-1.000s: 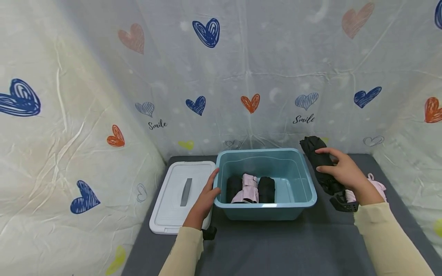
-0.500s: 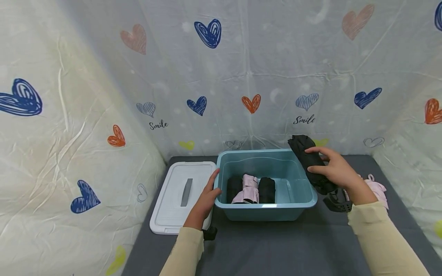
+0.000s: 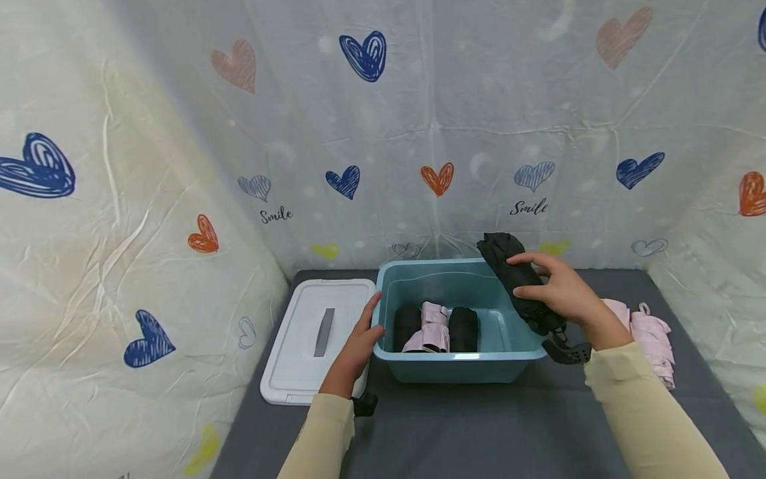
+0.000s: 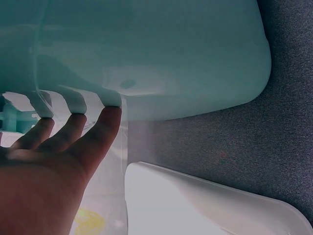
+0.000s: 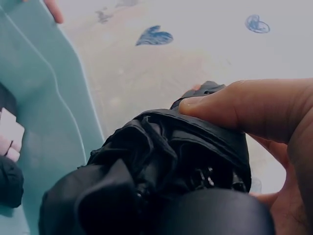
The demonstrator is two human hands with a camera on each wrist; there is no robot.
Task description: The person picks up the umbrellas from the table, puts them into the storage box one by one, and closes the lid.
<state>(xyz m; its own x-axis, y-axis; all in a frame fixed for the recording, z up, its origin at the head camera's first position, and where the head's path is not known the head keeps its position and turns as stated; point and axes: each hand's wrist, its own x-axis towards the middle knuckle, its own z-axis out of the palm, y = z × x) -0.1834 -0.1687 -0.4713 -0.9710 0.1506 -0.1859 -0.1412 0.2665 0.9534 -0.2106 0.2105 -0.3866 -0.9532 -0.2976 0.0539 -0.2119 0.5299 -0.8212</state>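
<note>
My right hand [image 3: 565,299] grips a black folded umbrella [image 3: 503,259], thumb on one side and fingers on the other. The umbrella tilts over the right wall of a blue-green plastic bin [image 3: 461,357]; the right wrist view shows its gathered fabric [image 5: 161,142] and small metal bits at the near end. Inside the bin, to the left, lie a black roll [image 3: 406,326], a pink roll [image 3: 433,322] and another black roll [image 3: 463,329], side by side. My left hand [image 3: 353,349] rests against the bin's left side, its nearly straight fingers [image 4: 100,134] touching the outer wall.
A white lid [image 3: 299,339] with a grey handle [image 3: 324,332] lies left of the bin. Pink rolled bundles [image 3: 652,342], one with a loop, lie at the right on the dark grey cloth [image 3: 455,432]. A heart-printed curtain [image 3: 479,100] stands behind.
My right hand has carried the black umbrella leftward, from beside the bin to over its right wall, uncovering more of the pink bundles. The left hand stays at the bin's side.
</note>
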